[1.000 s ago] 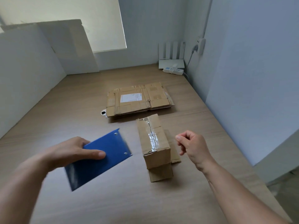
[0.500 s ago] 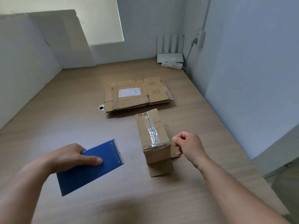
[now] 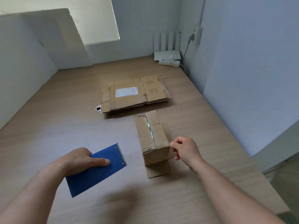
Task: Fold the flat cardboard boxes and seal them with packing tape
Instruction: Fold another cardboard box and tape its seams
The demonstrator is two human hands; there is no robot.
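Observation:
A small folded cardboard box [image 3: 151, 138] stands on the wooden table [image 3: 64, 120], clear tape running along its top seam. One loose flap [image 3: 159, 170] lies flat on the table at its near end. My right hand [image 3: 185, 149] is at the box's near right corner, thumb and fingers pinched on what looks like a strip of clear tape [image 3: 167, 131] along the box's right side. My left hand [image 3: 79, 159] grips a blue tape dispenser [image 3: 98, 170] left of the box, its toothed edge pointing toward the box. A stack of flat cardboard boxes [image 3: 134, 94] lies farther back.
A small white tag-like object [image 3: 98, 108] sticks out under the flat stack's left corner. A white router [image 3: 167, 46] and power strip [image 3: 169, 62] sit at the far right corner. White boards [image 3: 53, 39] lean against the back left wall. The table's right edge runs beside a grey wall.
My right hand has moved in from beside the box to its near right corner. My left hand has lowered the blue dispenser a little and levelled it.

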